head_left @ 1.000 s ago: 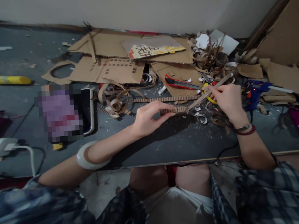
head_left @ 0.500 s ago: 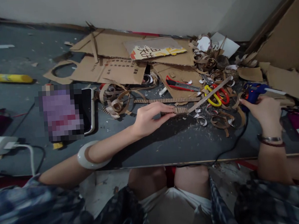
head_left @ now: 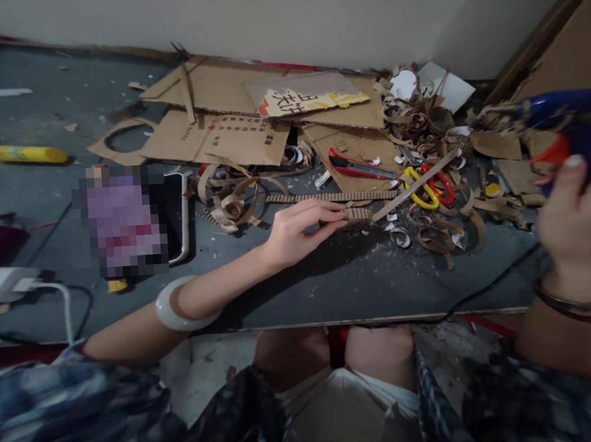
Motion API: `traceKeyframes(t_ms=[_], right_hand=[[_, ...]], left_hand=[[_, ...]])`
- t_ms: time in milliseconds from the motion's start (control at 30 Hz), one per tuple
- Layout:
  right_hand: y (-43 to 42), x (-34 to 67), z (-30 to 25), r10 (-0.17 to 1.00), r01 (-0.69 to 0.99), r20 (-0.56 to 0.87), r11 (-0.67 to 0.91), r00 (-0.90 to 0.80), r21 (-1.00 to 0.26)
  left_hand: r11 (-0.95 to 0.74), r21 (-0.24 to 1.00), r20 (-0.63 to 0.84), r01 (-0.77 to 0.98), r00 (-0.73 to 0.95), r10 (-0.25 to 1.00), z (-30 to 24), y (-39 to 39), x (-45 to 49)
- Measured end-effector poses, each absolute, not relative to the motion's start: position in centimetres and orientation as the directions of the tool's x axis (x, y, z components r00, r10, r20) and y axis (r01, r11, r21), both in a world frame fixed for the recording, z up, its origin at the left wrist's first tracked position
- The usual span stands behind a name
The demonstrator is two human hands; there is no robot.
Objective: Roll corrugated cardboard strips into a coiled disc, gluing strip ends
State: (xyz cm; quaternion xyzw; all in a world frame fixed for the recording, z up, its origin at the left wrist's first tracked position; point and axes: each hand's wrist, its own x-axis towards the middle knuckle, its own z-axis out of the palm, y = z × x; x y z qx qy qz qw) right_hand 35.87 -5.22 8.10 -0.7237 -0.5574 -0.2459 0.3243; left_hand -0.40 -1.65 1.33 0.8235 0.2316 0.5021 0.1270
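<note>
Between the thumb and fingers of my left hand (head_left: pixel 293 233) is a corrugated cardboard strip (head_left: pixel 359 214), partly coiled. Its loose tail stretches up and right across the scissors (head_left: pixel 422 190), which have yellow and red handles. My right hand (head_left: pixel 578 220) grips a blue glue gun (head_left: pixel 576 110) with an orange trigger, raised above the table at the right edge, its nozzle pointing left. The gun is somewhat blurred and partly out of frame. A straight corrugated strip (head_left: pixel 331 197) lies just beyond my left hand.
A red utility knife (head_left: pixel 362 165) rests on cardboard sheets (head_left: pixel 220 135) at the back. Curled paper scraps (head_left: pixel 229 198) and a phone (head_left: pixel 176 218) lie on the left. A yellow tube (head_left: pixel 21 154) is farther left. The gun's black cord (head_left: pixel 490 289) runs along the table's front edge.
My right hand has lifted the glue gun off the table and moved it up and right, toward the camera. My left hand stays in place with the strip.
</note>
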Motion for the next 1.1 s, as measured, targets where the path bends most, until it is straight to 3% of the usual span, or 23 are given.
traceKeyframes(t_ms=[133,267,567,1100], right_hand=[[-4.1,30.2,7.4,0.807,0.94,0.587,0.146,0.067,-0.307],[-3.6,27.6,6.3,0.786,0.91,0.613,0.307,-0.077,-0.28],[-3.0,27.3,5.6,0.769,0.895,0.594,0.41,-0.234,-0.178],[-2.7,27.6,5.1,0.779,0.875,0.559,0.449,-0.286,-0.179]], left_hand=[[-0.862,0.435,0.76,0.259,0.408,0.506,1.3,-1.6,-0.5],[-0.883,0.4,0.781,0.245,0.413,0.469,1.3,-1.6,-0.5],[-0.891,0.37,0.791,0.264,0.413,0.451,1.2,-1.5,-0.6],[-0.89,0.366,0.79,0.271,0.415,0.452,1.2,-1.5,-0.6]])
